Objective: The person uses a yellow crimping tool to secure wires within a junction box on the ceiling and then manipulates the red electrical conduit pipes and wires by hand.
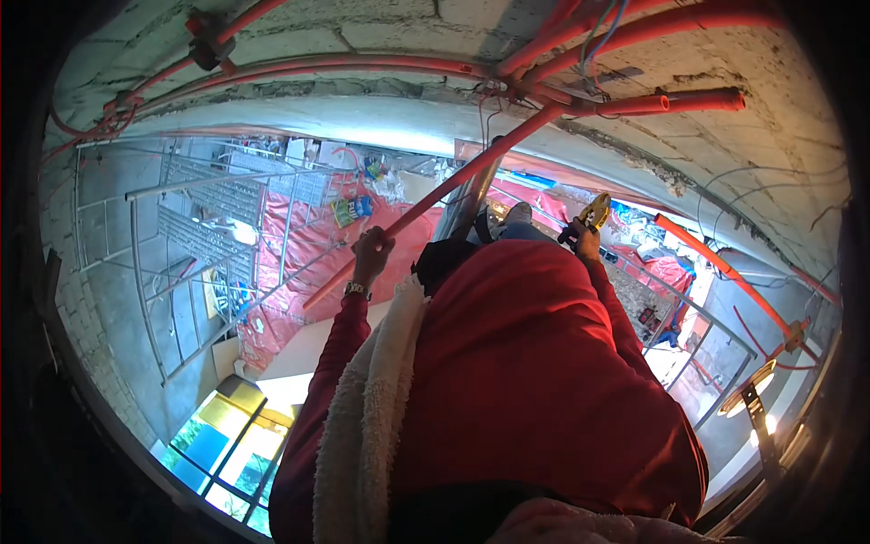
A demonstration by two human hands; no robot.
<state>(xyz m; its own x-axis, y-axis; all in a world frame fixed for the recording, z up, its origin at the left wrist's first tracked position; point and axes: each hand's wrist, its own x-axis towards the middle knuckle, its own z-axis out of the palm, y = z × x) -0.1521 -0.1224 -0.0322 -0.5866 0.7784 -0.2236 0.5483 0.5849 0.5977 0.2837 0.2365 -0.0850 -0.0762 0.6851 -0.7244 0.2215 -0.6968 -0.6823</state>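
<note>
A concrete ceiling (381,36) filled the top of the frame, crossed by orange conduits. A red jacket (535,381) with a pale fleece lining took up the lower centre. Metal scaffolding (199,227) stood at the left. One long orange conduit (471,168) ran diagonally from the upper right down to centre left. The left hand (370,247) was clenched around it near the centre. The right hand (587,238), just right of centre, gripped yellow-handled pliers (594,213).
</note>
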